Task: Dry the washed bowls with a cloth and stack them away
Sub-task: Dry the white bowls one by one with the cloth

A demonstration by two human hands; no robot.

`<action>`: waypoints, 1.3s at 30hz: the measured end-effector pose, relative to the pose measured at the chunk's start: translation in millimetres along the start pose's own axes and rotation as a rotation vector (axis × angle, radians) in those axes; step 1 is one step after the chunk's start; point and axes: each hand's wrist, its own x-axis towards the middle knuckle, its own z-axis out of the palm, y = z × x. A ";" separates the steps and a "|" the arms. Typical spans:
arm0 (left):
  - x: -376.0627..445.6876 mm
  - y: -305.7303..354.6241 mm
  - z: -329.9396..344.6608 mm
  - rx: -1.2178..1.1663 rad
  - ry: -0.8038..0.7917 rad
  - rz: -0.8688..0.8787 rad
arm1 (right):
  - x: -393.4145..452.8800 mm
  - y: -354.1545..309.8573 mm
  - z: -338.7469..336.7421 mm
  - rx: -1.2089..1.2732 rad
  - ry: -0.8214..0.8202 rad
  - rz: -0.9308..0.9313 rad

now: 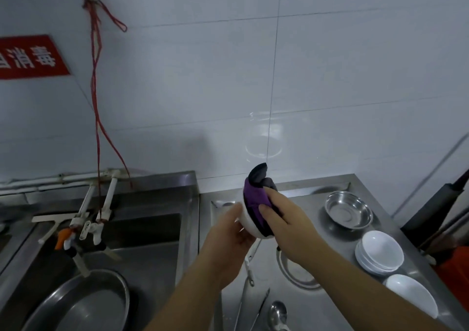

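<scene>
I see L hand [228,239] holding white bowl [250,225] tilted over desk [314,302]; R hand [289,225] presses purple cloth [255,198] into it. Bowl stack [379,253] at right.

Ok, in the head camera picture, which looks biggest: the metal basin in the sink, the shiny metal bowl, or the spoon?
1. Metal basin, though it's nearer the camera.
2. Shiny metal bowl.
3. Spoon.
</scene>
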 end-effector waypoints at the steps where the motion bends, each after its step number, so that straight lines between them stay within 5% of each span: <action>1: -0.9 -2.7 2.7 0.006 0.007 0.022 | -2.0 -2.1 -1.8 0.039 0.001 0.000; 10: -9.2 -11.2 11.7 -0.094 -0.084 0.087 | -7.7 -16.0 -5.4 0.029 -0.119 -0.012; 19: -3.0 -7.9 27.5 -0.222 0.131 0.178 | 21.6 -29.7 -13.6 -0.351 -0.241 -0.040; 25: 1.9 -2.2 15.4 0.040 0.248 0.285 | 38.6 -48.7 -8.5 -0.539 -0.353 0.076; 32: -4.9 11.3 -4.4 0.371 -0.029 0.290 | 41.2 -56.4 -30.4 0.022 -0.496 0.510; 39: -6.9 11.6 -13.2 0.139 -0.208 0.271 | 26.6 -31.1 -23.5 0.244 -0.296 0.568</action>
